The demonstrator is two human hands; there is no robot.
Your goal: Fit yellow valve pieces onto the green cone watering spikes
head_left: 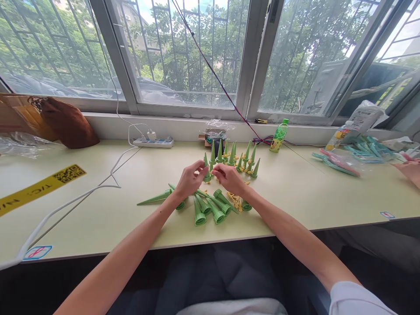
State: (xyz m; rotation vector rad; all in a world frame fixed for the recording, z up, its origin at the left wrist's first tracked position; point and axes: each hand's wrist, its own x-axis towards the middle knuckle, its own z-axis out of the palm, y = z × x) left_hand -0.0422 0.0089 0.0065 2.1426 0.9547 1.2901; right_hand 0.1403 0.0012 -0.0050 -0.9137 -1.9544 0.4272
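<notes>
My left hand (190, 179) has its fingers closed on a green plastic spike (206, 161), which stands point up. Just right of it, my right hand (227, 178) is pinched close to the base of that spike; what it holds, if anything, is hidden by the fingers. Beyond both hands, several green spikes (232, 155) stand upright with small yellow pieces fitted on them. On the near side lie several loose green spikes (218, 214), their hollow wide ends toward me. A small pile of yellow pieces (235, 201) rests under my right forearm.
A power strip (157, 143) with a white cable lies at the back left. Behind the spikes is a small box (215, 134), with a green bottle (279, 136) to its right. Another person's hand (410, 169) is at far right, near bagged strips (343, 164).
</notes>
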